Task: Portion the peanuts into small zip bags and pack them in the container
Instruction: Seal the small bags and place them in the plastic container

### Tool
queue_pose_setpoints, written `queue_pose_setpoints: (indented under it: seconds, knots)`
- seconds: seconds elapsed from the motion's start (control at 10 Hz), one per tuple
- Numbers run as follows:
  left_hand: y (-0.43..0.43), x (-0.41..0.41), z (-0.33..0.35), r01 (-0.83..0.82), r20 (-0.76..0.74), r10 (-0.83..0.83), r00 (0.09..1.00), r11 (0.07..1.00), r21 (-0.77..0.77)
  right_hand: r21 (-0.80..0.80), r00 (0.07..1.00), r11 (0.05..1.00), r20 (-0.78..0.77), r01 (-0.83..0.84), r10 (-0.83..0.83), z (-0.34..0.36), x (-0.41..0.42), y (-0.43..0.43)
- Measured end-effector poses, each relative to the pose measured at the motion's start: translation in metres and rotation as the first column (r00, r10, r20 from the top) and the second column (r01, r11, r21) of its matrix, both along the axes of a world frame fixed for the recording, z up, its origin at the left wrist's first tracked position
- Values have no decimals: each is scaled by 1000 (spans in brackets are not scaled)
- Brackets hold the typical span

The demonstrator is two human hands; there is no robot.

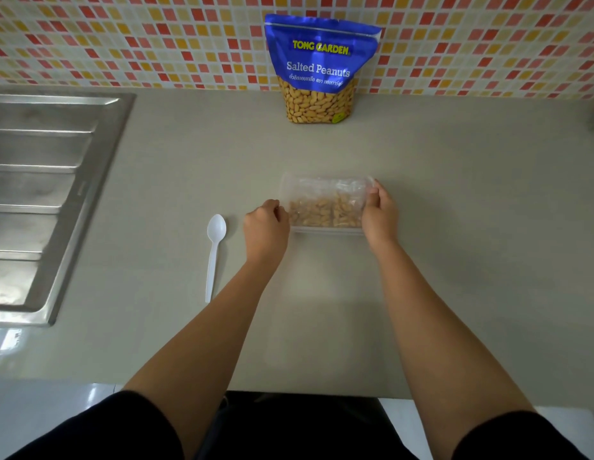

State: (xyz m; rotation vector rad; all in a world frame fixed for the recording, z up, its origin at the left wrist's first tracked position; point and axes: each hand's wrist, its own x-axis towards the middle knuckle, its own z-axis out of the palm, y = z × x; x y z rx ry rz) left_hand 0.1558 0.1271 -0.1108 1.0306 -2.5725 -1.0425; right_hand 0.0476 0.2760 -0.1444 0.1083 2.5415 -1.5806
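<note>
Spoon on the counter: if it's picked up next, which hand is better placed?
Left, probably. The left hand lies at the left edge of the container, next to the spoon; the right hand holds its right side and would have to cross over it.

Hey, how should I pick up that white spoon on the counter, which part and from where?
Pinch the spoon by its slim handle, near the end pointing toward you, coming from above. It lies flat on the counter, bowl away from you, just left of the left hand.
</note>
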Motion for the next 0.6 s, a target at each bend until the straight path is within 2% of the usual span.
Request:
queue_pose_setpoints:
  seconds: [0.1, 0.4, 0.6]
  knots:
    - [1, -1, 4, -37, -26, 38, 999, 999, 37, -17, 998, 997, 4, 70, -70, 0, -3, -2]
    - [-2, -6, 4, -104, -29, 109, 994, 986, 129, 42, 993, 996, -81, 84, -81, 0, -2, -7]
    - [-5, -3, 8, -158, -12, 162, 987, 975, 156, 78, 999, 997, -31, 12, -9, 16, 7, -8]
